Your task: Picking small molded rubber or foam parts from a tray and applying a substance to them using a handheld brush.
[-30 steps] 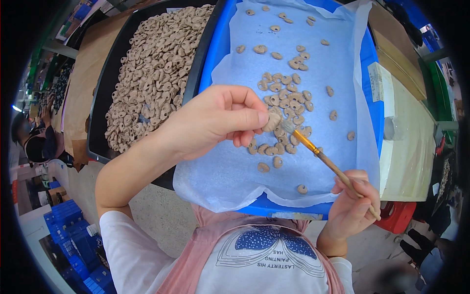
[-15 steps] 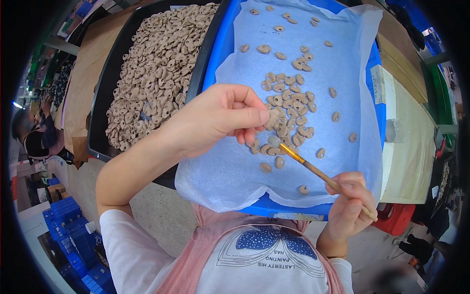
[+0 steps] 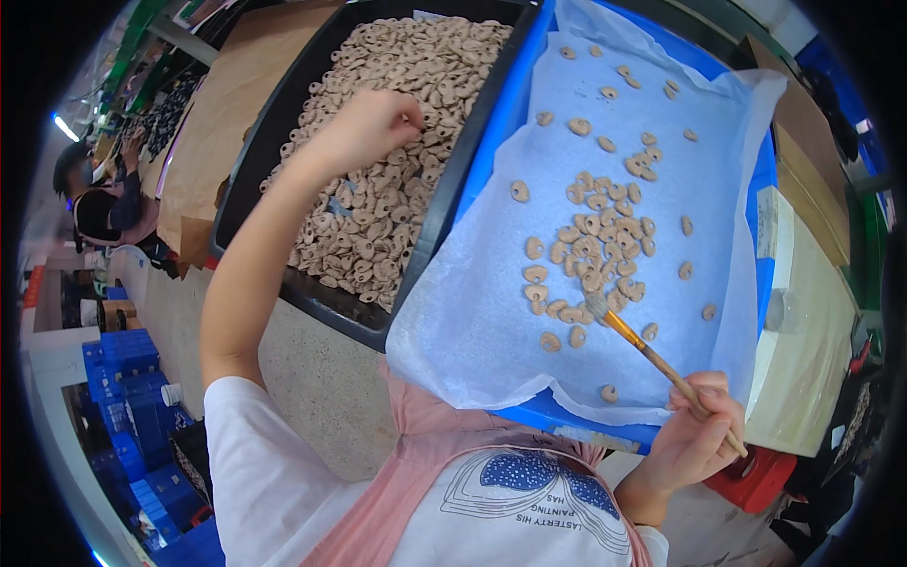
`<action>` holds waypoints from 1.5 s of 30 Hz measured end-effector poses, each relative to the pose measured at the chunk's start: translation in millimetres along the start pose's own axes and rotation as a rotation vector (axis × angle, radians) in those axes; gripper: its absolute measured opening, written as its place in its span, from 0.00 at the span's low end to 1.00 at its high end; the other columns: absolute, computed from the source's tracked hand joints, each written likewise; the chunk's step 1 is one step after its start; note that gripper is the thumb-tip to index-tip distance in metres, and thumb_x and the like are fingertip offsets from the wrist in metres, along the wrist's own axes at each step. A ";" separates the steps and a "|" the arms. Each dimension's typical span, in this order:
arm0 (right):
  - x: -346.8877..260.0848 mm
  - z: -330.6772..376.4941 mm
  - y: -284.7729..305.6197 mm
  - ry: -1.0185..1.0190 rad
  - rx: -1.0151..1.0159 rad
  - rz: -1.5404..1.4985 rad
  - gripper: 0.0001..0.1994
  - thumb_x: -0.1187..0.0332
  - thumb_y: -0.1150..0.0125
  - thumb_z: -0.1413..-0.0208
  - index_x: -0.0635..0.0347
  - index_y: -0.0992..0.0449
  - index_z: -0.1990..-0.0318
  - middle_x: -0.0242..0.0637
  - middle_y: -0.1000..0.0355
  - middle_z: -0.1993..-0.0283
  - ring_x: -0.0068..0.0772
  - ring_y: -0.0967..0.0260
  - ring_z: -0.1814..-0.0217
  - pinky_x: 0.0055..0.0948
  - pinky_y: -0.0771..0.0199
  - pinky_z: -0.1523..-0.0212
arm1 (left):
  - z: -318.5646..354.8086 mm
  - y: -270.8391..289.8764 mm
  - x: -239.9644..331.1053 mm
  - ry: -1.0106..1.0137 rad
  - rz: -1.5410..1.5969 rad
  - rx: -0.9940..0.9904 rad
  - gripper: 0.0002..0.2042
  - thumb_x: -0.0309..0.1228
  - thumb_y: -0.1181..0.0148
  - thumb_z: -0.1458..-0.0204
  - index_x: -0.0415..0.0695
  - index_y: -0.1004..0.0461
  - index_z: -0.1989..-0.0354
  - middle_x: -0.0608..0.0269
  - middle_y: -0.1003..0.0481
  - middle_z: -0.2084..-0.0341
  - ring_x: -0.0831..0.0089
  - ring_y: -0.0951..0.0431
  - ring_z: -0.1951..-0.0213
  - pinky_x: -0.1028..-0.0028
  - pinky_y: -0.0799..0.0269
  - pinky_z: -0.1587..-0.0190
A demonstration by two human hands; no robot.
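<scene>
My left hand (image 3: 373, 125) is over the far part of a black tray (image 3: 364, 328), its fingers curled together just above a heap of small tan rounded pieces (image 3: 378, 227), each with a hole. Its fingertips are turned away, so anything pinched in them is hidden. A paintbrush (image 3: 654, 359) with a wooden handle and gold ferrule is gripped in my right hand (image 3: 694, 435) at the near right. The bristles are over the near edge of a loose cluster of similar tan pieces (image 3: 605, 241). That cluster lies on white paper (image 3: 463, 321) lining a blue tray (image 3: 529, 416).
Brown paper or card (image 3: 231, 123) covers a surface left of the black tray. A pale wrapped stack (image 3: 803, 331) stands right of the blue tray, above a red container (image 3: 753, 482). Blue bins (image 3: 142, 425) are at lower left. Another person (image 3: 109, 203) works at far left.
My left hand has moved from above the paper-lined tray to the black tray, leftward and farther away. The whole view has shifted. My right hand keeps hold of the paintbrush.
</scene>
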State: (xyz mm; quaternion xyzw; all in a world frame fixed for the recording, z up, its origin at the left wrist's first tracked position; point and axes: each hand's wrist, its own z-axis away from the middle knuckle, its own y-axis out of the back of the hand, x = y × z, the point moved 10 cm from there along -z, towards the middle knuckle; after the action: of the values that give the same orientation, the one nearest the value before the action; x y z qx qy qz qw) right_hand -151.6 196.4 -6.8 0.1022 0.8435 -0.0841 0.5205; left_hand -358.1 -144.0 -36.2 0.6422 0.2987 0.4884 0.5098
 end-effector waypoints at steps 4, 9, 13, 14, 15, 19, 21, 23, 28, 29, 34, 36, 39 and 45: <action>0.8 1.1 0.8 -0.003 0.006 0.023 0.14 0.62 0.57 0.43 0.67 0.31 0.66 0.44 0.35 0.79 0.33 0.39 0.76 0.23 0.38 0.78 | -3.0 -13.6 5.3 -0.020 -0.085 0.015 0.05 0.25 0.43 0.59 0.39 0.27 0.72 0.55 0.27 0.78 0.64 0.26 0.73 0.70 0.31 0.68; 0.6 3.2 1.7 0.008 0.030 0.018 0.15 0.63 0.59 0.42 0.67 0.31 0.66 0.45 0.35 0.80 0.32 0.40 0.76 0.23 0.40 0.78 | -5.8 -31.7 7.4 -0.126 -0.169 0.047 0.06 0.25 0.42 0.62 0.38 0.26 0.73 0.53 0.27 0.75 0.60 0.26 0.71 0.66 0.30 0.67; 1.6 3.3 1.7 0.000 0.042 0.011 0.15 0.63 0.59 0.42 0.67 0.32 0.65 0.45 0.36 0.81 0.32 0.40 0.76 0.23 0.41 0.78 | -6.2 -28.5 7.4 -0.091 -0.389 0.125 0.06 0.26 0.42 0.60 0.37 0.27 0.73 0.53 0.27 0.75 0.62 0.25 0.70 0.69 0.30 0.66; 0.9 3.2 0.5 0.004 0.029 0.008 0.15 0.63 0.59 0.42 0.68 0.32 0.65 0.45 0.36 0.80 0.32 0.40 0.76 0.23 0.41 0.78 | -5.8 -22.5 1.5 -0.027 -0.243 0.135 0.06 0.27 0.42 0.59 0.37 0.28 0.73 0.55 0.27 0.75 0.65 0.26 0.71 0.71 0.30 0.68; 0.6 2.6 0.9 0.007 0.024 0.007 0.15 0.63 0.59 0.42 0.68 0.32 0.65 0.46 0.35 0.80 0.32 0.40 0.76 0.23 0.41 0.78 | -4.7 -8.3 4.4 0.030 -0.098 0.139 0.06 0.27 0.42 0.57 0.37 0.28 0.73 0.58 0.27 0.76 0.69 0.26 0.72 0.73 0.30 0.69; 1.2 1.1 1.5 -0.010 0.035 -0.030 0.15 0.61 0.57 0.42 0.67 0.31 0.64 0.48 0.34 0.76 0.33 0.39 0.75 0.23 0.39 0.79 | 9.9 -3.1 34.7 0.205 1.024 -0.065 0.07 0.30 0.44 0.51 0.39 0.30 0.71 0.66 0.28 0.77 0.83 0.30 0.76 0.81 0.32 0.75; 1.5 1.7 1.4 0.006 0.040 -0.052 0.16 0.59 0.56 0.42 0.66 0.31 0.64 0.49 0.33 0.75 0.34 0.38 0.74 0.23 0.38 0.80 | 21.1 -18.1 76.5 0.234 1.231 -0.179 0.07 0.31 0.45 0.50 0.40 0.31 0.68 0.68 0.28 0.77 0.85 0.30 0.78 0.85 0.34 0.76; 0.2 2.1 0.7 0.028 0.026 -0.048 0.18 0.57 0.54 0.43 0.66 0.31 0.63 0.50 0.33 0.74 0.34 0.37 0.73 0.23 0.36 0.80 | 34.0 -35.4 114.8 0.200 1.340 -0.347 0.07 0.30 0.44 0.51 0.39 0.30 0.68 0.67 0.28 0.77 0.83 0.29 0.78 0.84 0.34 0.76; 0.2 1.6 -2.4 0.058 -0.041 0.005 0.19 0.54 0.52 0.44 0.65 0.30 0.62 0.52 0.31 0.72 0.35 0.35 0.74 0.23 0.35 0.80 | 46.2 -57.5 154.3 0.204 1.351 -0.525 0.08 0.29 0.44 0.51 0.36 0.31 0.69 0.64 0.28 0.77 0.80 0.28 0.78 0.83 0.32 0.75; 0.3 2.1 -2.3 0.060 -0.047 0.010 0.19 0.54 0.52 0.44 0.64 0.30 0.62 0.52 0.31 0.72 0.35 0.34 0.74 0.23 0.34 0.80 | 46.0 -59.0 155.2 0.209 1.354 -0.526 0.08 0.29 0.44 0.51 0.36 0.31 0.69 0.64 0.28 0.77 0.80 0.28 0.78 0.83 0.32 0.75; -2.0 0.9 -6.6 0.056 -0.058 0.024 0.18 0.55 0.51 0.45 0.64 0.30 0.64 0.51 0.31 0.73 0.35 0.33 0.74 0.23 0.33 0.80 | 47.5 -59.9 156.2 0.212 1.347 -0.533 0.08 0.30 0.44 0.51 0.36 0.31 0.69 0.63 0.27 0.77 0.80 0.28 0.78 0.83 0.32 0.75; -2.3 0.3 -8.1 0.045 -0.074 0.032 0.18 0.55 0.51 0.45 0.65 0.29 0.66 0.51 0.31 0.73 0.35 0.33 0.74 0.24 0.32 0.80 | 47.8 -56.8 155.4 0.222 1.332 -0.519 0.08 0.30 0.44 0.51 0.36 0.31 0.69 0.63 0.27 0.77 0.81 0.28 0.78 0.83 0.32 0.75; -2.1 0.5 -8.9 0.026 -0.090 0.038 0.18 0.55 0.51 0.45 0.66 0.30 0.68 0.50 0.30 0.73 0.36 0.32 0.74 0.25 0.30 0.80 | 46.6 -56.8 151.5 0.235 1.327 -0.500 0.08 0.29 0.44 0.51 0.36 0.30 0.69 0.63 0.27 0.77 0.81 0.28 0.78 0.83 0.33 0.76; -0.9 0.8 -3.6 -0.003 -0.029 0.003 0.19 0.55 0.52 0.44 0.66 0.30 0.70 0.47 0.32 0.76 0.35 0.33 0.74 0.23 0.30 0.81 | 41.6 -56.3 141.0 0.255 1.316 -0.476 0.08 0.30 0.43 0.51 0.37 0.30 0.70 0.64 0.27 0.77 0.81 0.29 0.78 0.83 0.33 0.76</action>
State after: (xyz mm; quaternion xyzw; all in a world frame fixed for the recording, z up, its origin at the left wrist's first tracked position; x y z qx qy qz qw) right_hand -151.5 192.6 -6.2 0.0959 0.8437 -0.0710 0.5233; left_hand -264.3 -17.7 -44.1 0.4984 -0.2084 0.8183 0.1964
